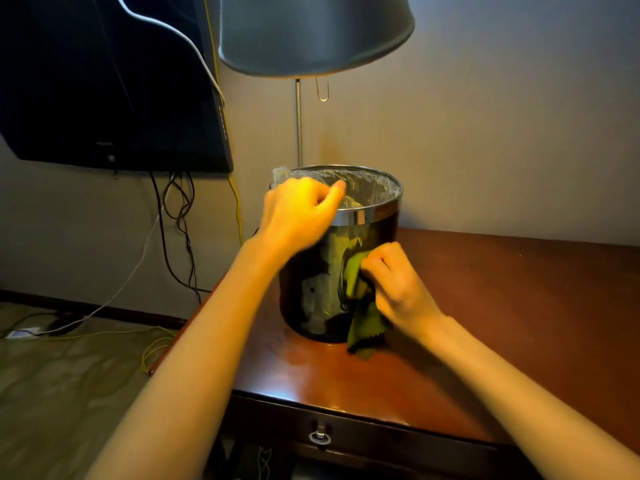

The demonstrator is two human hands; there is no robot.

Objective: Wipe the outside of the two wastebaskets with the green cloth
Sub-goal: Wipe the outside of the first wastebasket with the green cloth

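A glossy black wastebasket [311, 292] with a silver rim and a clear plastic liner stands upright on the wooden table [485, 323]. My left hand [298, 213] grips its rim at the near left, fingers curled over the edge. My right hand [394, 285] holds the green cloth [365, 323] against the basket's right side. The cloth's lower end hangs down to the tabletop. Only one wastebasket is in view.
A lamp with a grey shade [315, 32] and a thin metal pole stands behind the basket. A dark TV [110, 81] hangs on the wall at left, with cables trailing to the floor. A drawer with a ring pull [320, 436] fronts the table.
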